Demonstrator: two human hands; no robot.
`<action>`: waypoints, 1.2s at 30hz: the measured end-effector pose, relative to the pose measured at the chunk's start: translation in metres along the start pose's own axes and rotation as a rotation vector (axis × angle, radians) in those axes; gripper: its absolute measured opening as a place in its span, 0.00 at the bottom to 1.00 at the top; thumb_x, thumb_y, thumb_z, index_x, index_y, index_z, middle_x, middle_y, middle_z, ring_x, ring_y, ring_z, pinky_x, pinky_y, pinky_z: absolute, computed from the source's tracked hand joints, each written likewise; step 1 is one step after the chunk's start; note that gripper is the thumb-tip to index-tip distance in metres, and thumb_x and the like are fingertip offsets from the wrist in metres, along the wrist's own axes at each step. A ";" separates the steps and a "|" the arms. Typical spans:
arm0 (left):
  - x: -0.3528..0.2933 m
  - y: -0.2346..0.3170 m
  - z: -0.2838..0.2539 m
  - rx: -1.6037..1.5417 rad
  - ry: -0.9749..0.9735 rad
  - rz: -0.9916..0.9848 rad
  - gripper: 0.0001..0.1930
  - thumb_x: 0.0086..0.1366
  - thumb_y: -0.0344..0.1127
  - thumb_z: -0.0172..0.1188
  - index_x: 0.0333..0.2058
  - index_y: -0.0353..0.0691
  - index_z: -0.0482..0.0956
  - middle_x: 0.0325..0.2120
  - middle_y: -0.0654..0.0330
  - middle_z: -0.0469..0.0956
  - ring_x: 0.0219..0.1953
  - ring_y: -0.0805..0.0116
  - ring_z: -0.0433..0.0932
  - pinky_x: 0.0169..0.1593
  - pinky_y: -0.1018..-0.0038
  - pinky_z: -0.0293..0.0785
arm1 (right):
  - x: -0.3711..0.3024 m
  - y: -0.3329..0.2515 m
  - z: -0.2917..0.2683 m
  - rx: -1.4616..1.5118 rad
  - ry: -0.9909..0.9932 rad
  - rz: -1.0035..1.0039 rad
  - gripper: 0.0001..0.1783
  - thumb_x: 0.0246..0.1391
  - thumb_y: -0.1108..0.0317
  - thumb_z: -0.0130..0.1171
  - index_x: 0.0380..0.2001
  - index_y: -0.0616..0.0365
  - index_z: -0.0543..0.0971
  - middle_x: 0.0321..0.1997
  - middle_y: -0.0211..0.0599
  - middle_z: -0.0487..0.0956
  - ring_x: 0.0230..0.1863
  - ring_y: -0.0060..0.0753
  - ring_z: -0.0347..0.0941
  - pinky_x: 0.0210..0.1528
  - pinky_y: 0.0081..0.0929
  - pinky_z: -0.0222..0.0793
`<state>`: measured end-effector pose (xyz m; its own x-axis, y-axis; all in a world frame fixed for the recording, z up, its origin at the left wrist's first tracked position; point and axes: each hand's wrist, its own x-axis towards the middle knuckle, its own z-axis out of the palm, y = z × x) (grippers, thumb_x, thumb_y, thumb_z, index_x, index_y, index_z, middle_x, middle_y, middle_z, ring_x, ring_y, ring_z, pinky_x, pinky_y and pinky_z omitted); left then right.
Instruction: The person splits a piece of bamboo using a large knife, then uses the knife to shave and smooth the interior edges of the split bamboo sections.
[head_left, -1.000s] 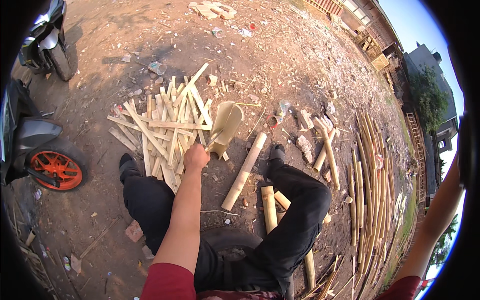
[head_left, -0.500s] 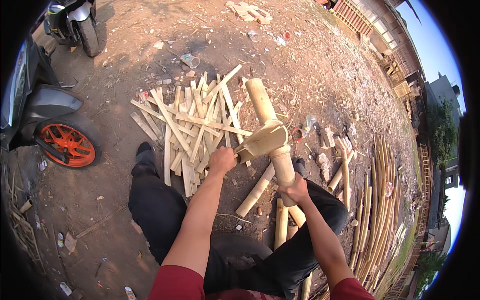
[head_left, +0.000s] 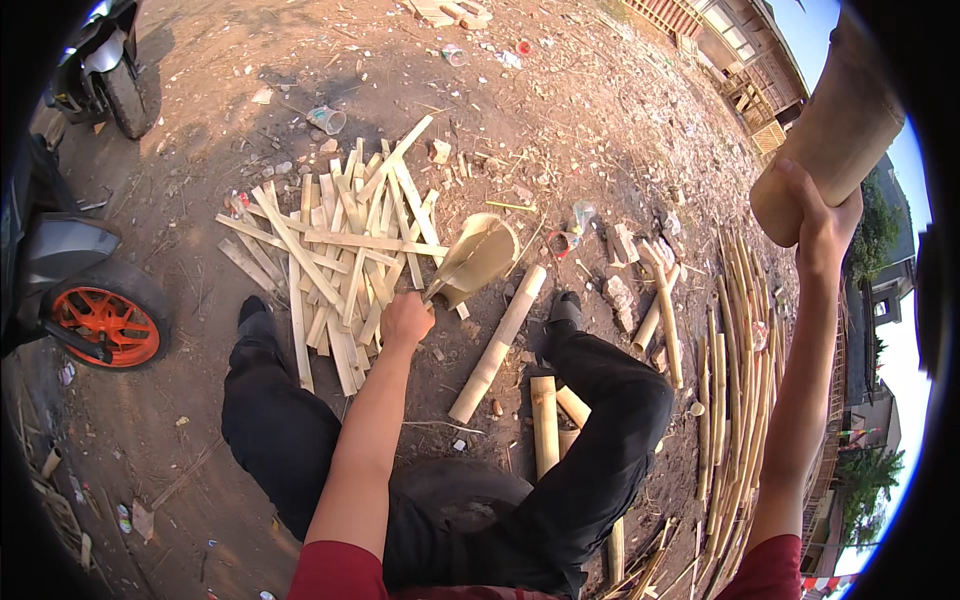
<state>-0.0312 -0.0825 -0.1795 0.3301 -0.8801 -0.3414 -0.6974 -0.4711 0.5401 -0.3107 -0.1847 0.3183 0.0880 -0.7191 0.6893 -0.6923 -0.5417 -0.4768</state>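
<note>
My left hand is closed at the near end of a wide split bamboo piece. It seems to grip the handle of a bladed knife, its thin blade wedged along the bamboo; most of the knife is hidden. My right hand is wrapped round the end of a thick bamboo section, held high at the upper right. That section is apart from the split piece. Beyond my left hand lies a criss-cross heap of split bamboo strips on the ground.
A cut bamboo length lies between my legs, with more bamboo pieces by my right knee. Long bamboo poles lie at the right. An orange-wheeled motorbike stands at the left. Litter and stones cover the dirt.
My right hand has swung the thick bamboo section up and to the right, off the split piece. My left hand has shifted slightly left, still holding on; the whole view has shifted.
</note>
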 end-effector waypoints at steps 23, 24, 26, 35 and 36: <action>0.021 0.027 -0.008 0.024 -0.047 -0.040 0.17 0.62 0.45 0.67 0.43 0.38 0.86 0.41 0.44 0.85 0.46 0.46 0.85 0.50 0.54 0.82 | -0.221 0.140 0.168 -0.320 -0.964 0.489 0.45 0.30 0.55 0.77 0.53 0.69 0.77 0.48 0.62 0.83 0.51 0.60 0.81 0.56 0.44 0.77; 0.025 0.036 -0.008 0.003 -0.028 -0.037 0.17 0.62 0.45 0.67 0.43 0.38 0.86 0.41 0.44 0.85 0.46 0.46 0.85 0.50 0.54 0.82 | -0.199 0.140 0.153 -0.293 -0.807 0.377 0.45 0.30 0.56 0.77 0.53 0.71 0.77 0.46 0.61 0.84 0.49 0.58 0.82 0.55 0.43 0.77; 0.026 0.032 -0.005 -0.004 -0.021 -0.014 0.17 0.62 0.45 0.67 0.43 0.38 0.86 0.41 0.44 0.85 0.45 0.46 0.85 0.50 0.55 0.82 | -0.134 0.109 0.129 -0.159 -0.635 0.285 0.40 0.32 0.59 0.75 0.51 0.70 0.77 0.43 0.53 0.84 0.42 0.46 0.83 0.49 0.40 0.78; 0.014 0.016 -0.008 -0.036 -0.079 -0.073 0.15 0.63 0.43 0.66 0.43 0.39 0.86 0.41 0.44 0.85 0.45 0.45 0.85 0.50 0.55 0.82 | -0.064 0.067 0.115 0.424 -0.038 0.047 0.32 0.43 0.66 0.75 0.50 0.70 0.77 0.46 0.47 0.82 0.44 0.37 0.81 0.49 0.36 0.77; 0.016 0.022 -0.005 -0.046 -0.078 -0.051 0.15 0.63 0.42 0.65 0.43 0.39 0.86 0.41 0.44 0.85 0.45 0.45 0.85 0.50 0.55 0.82 | -0.096 0.090 0.128 0.376 -0.039 0.058 0.32 0.43 0.66 0.76 0.51 0.69 0.77 0.47 0.46 0.82 0.45 0.36 0.81 0.51 0.37 0.76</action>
<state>-0.0380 -0.1071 -0.1693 0.3126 -0.8486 -0.4268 -0.6507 -0.5186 0.5547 -0.2896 -0.2202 0.1397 0.0886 -0.7651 0.6377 -0.3866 -0.6165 -0.6859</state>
